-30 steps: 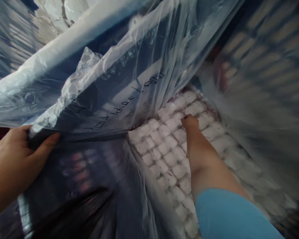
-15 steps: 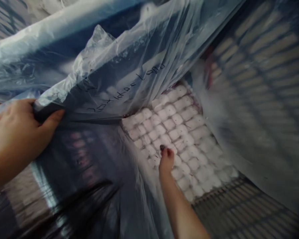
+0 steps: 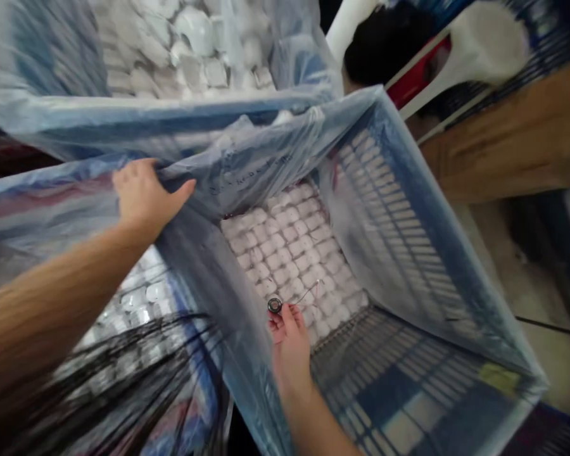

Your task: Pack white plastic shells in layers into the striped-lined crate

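My right hand (image 3: 292, 332) reaches down into a blue plastic crate (image 3: 460, 234) with a clear plastic liner. Between its fingertips is a small round black speaker (image 3: 275, 306) with thin wires (image 3: 308, 291) trailing to the right. Below it, rows of white rounded pieces (image 3: 294, 237) cover part of the crate bottom. My left hand (image 3: 147, 193) grips the crate's film-covered rim at the far left corner, thumb on the inner side; its fingertips are partly hidden. Handwriting (image 3: 249, 177) shows on the crate's far wall.
A second lined crate (image 3: 171, 107) behind holds a heap of white parts (image 3: 194, 38). At left, another lined crate (image 3: 85, 183) contains white pieces in rows. Dark blurred strands (image 3: 137, 367) hang across the lower left. A cardboard box (image 3: 513, 133) and a white chair-like frame (image 3: 484, 44) stand right.
The view has pulled back, showing more of the crates and surroundings. My right hand has come up with the speaker, whose wires now show. My left hand stays at the rim.
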Available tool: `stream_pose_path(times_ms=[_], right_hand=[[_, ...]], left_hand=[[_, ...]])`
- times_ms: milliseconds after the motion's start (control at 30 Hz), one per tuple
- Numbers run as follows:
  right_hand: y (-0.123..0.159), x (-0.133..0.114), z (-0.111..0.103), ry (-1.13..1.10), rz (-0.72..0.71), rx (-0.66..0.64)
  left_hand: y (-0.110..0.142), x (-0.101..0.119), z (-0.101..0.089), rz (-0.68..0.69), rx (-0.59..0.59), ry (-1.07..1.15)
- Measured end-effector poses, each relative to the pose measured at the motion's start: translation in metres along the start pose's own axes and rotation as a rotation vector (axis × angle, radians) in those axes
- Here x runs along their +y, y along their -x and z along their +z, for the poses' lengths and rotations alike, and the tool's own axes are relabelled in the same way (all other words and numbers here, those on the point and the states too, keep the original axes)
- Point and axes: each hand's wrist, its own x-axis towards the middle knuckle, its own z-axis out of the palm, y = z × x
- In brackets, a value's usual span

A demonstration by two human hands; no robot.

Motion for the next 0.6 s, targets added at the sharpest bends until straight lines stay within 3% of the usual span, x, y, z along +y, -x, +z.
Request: stream_pose_path(times_ms=[100, 167, 200, 267, 300, 367, 433, 500, 600], right_hand=[[0.049, -0.019, 0.021, 0.005, -0.014, -0.11], [0.078, -0.017, 0.031, 0.076, -0.022, -0.172], [0.09, -0.013, 0.035, 0.127, -0.033, -0.212], [0.112, 0.002, 0.043, 0.245, -0.047, -0.309], [0.122, 0.011, 0.047, 0.314, -0.04, -0.359], [0.141, 0.033, 0.056, 0.465, 0.002, -0.468], [0.158, 0.055, 0.065, 0.614, 0.072, -0.586], [0.174, 0.077, 0.077, 0.739, 0.157, -0.686], [0.202, 0.106, 0.1, 0.927, 0.274, -0.788]], left_hand=[[0.027, 0.002, -0.004, -0.029, 0.11, 0.193], [0.066, -0.003, -0.018, 0.05, 0.095, 0.388], [0.092, -0.009, -0.03, 0.188, 0.02, 0.51], [0.152, -0.028, -0.057, 0.531, -0.248, 0.719], [0.183, -0.041, -0.072, 0.613, -0.382, 0.742], [0.241, -0.071, -0.1, 0.531, -0.499, 0.763], [0.285, -0.101, -0.122, 0.376, -0.489, 0.778], [0.316, -0.131, -0.137, 0.23, -0.446, 0.753], [0.341, -0.179, -0.148, 0.013, -0.426, 0.664]])
